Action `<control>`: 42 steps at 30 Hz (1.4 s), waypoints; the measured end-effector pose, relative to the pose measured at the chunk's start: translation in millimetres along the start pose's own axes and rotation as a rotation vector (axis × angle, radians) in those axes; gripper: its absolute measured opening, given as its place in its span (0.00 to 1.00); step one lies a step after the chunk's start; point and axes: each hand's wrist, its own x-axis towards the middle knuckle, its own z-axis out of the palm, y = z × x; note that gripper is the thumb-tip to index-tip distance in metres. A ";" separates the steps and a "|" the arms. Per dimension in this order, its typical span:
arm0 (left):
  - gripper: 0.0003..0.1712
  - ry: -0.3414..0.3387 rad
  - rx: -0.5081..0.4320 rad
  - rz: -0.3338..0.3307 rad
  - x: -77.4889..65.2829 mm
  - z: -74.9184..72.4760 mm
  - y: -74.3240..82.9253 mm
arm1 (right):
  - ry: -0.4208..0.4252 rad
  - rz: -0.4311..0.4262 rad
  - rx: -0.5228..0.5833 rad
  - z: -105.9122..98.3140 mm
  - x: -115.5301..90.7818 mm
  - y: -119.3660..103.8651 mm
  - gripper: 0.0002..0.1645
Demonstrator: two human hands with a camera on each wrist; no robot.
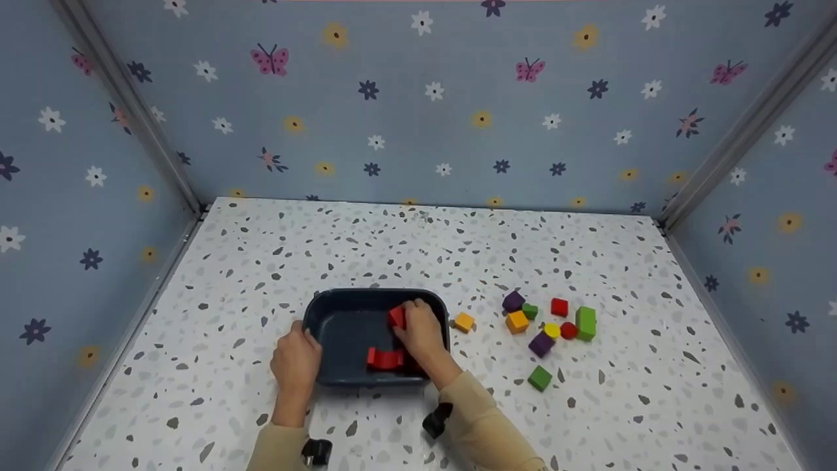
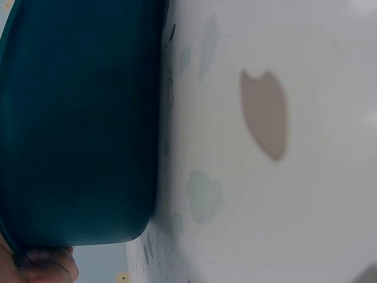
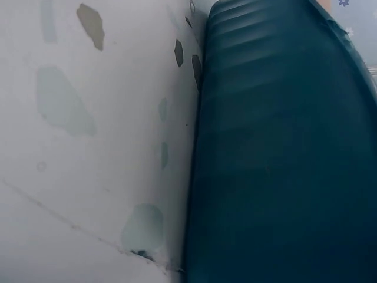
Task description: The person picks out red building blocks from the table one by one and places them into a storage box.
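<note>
A dark blue plastic bin (image 1: 346, 340) stands on the table; its outer wall (image 2: 82, 130) fills much of the left wrist view. My left hand (image 1: 295, 360) grips the bin's left rim, thumb over the edge. Inside the bin, my right hand (image 1: 420, 333) pinches a red block (image 1: 395, 317) near the right side. A red arch-shaped block (image 1: 384, 359) lies on the bin floor near the front wall. Something else red beside it is partly hidden by my right wrist. In the right wrist view only the bin's wall (image 3: 283, 147) shows, not the fingers' hold.
Right of the bin lie loose blocks: an orange cube (image 1: 464, 322) closest, another orange cube (image 1: 516, 322), purple blocks (image 1: 541, 343), green blocks (image 1: 586, 324), a yellow round piece (image 1: 552, 330) and red pieces (image 1: 559, 307). Patterned panels (image 1: 418, 98) enclose the speckled table (image 1: 261, 255).
</note>
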 end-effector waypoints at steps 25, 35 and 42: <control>0.09 0.010 -0.010 -0.011 0.8 0.4 0.5 | -0.053 0.008 -0.070 -0.7 -2.2 -1.3 0.19; 0.11 -0.016 -0.006 -0.020 0.2 -0.3 1.2 | 0.026 -0.062 -0.037 -7.5 -7.6 2.2 0.18; 0.10 -0.003 -0.007 -0.012 0.7 0.5 0.5 | 0.048 -0.068 -0.004 -24.8 -9.5 3.9 0.18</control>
